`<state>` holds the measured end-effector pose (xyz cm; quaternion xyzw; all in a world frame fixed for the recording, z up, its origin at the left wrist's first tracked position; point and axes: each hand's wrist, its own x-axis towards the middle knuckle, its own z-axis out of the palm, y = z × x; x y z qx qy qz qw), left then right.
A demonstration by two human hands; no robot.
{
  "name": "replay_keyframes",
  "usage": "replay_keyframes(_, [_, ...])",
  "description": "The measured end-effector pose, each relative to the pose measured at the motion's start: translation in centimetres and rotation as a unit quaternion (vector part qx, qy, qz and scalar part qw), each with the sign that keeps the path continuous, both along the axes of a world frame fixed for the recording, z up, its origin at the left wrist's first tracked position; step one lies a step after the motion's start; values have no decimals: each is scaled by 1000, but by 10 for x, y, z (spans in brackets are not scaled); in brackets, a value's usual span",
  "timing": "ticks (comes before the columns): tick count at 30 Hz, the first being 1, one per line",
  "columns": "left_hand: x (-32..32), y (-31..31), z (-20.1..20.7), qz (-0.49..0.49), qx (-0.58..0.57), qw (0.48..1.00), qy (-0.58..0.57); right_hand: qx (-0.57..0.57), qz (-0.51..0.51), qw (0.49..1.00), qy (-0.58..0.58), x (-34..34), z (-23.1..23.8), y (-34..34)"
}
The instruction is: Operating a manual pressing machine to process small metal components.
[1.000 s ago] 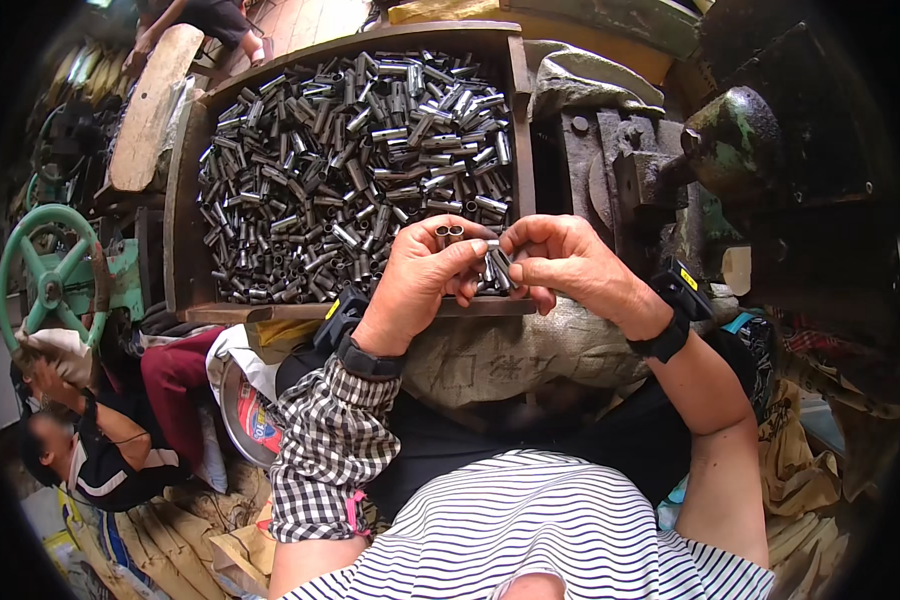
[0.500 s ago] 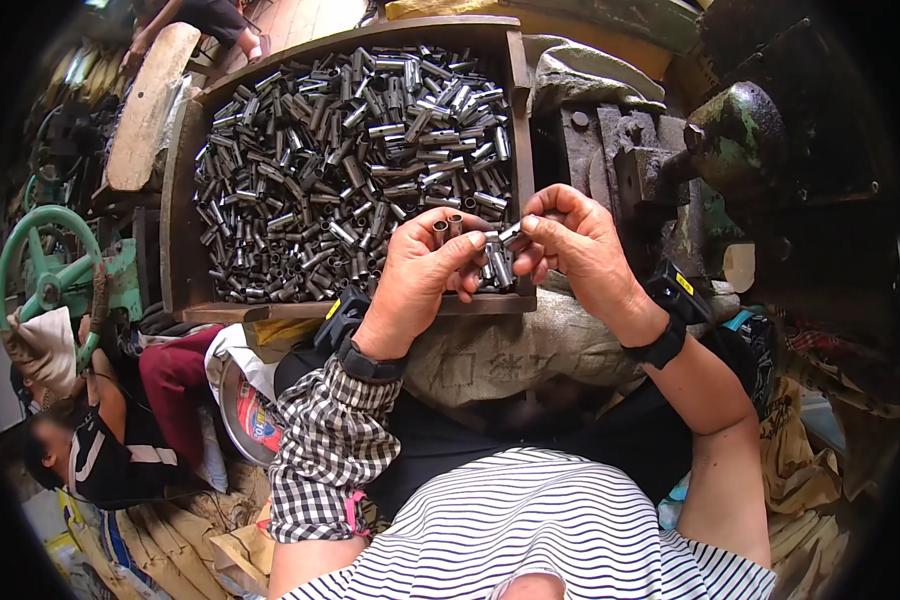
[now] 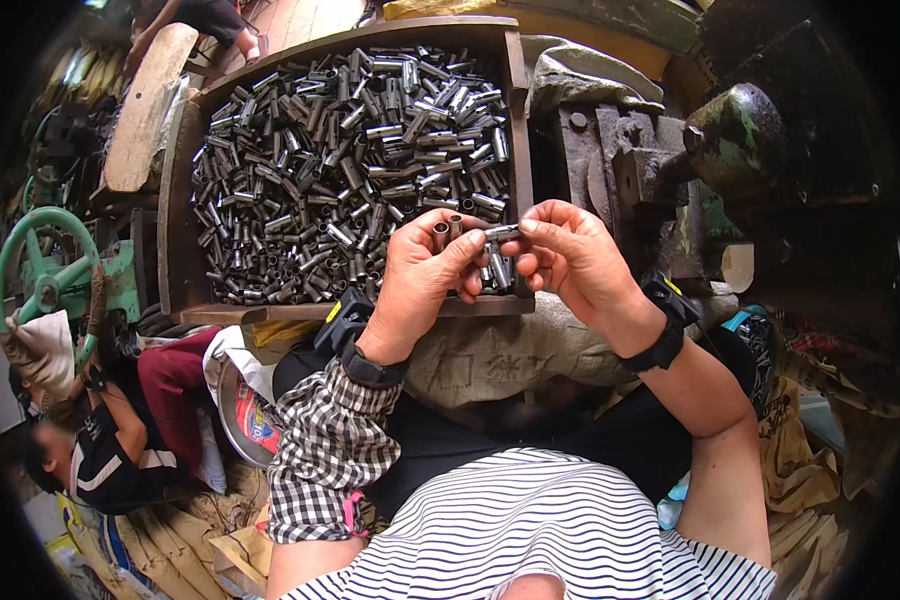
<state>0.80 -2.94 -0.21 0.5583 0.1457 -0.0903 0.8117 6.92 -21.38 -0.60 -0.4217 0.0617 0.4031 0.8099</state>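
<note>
Between the fingertips of both hands lies a short shiny metal tube (image 3: 502, 232), roughly level. My right hand (image 3: 582, 262) pinches its right end with thumb and forefinger. The thumb of my left hand (image 3: 422, 270) is at its left end, and that hand is closed round several more metal tubes (image 3: 441, 232) whose open ends stick up past the fingers. Both hands are over the near right corner of a wooden box (image 3: 521, 150) filled with loose metal tubes (image 3: 355, 170). Just below the pinched tube, more tubes show between the hands; whether they are held I cannot tell.
Right of the box stands a dark, greasy machine (image 3: 660, 175). A sack (image 3: 530, 350) lies across my lap against the box's near side. At left are a green handwheel (image 3: 50, 290), a wooden board (image 3: 150, 110) and a seated person (image 3: 115, 450).
My right hand has dropped slightly, and the tube in its fingers has turned from slanted to nearly level. My left hand keeps its place. The person at left has shifted an arm.
</note>
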Motion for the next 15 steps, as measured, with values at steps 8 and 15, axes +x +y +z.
replay_keyframes(8, [-4, -2, 9, -20, 126, 991, -31, 35, 36, 998, 34, 5, -6, -3])
replay_keyframes(15, [0, 6, 19, -101, 159, 982, -20, 18, 115, 993, -16, 13, 2, -5])
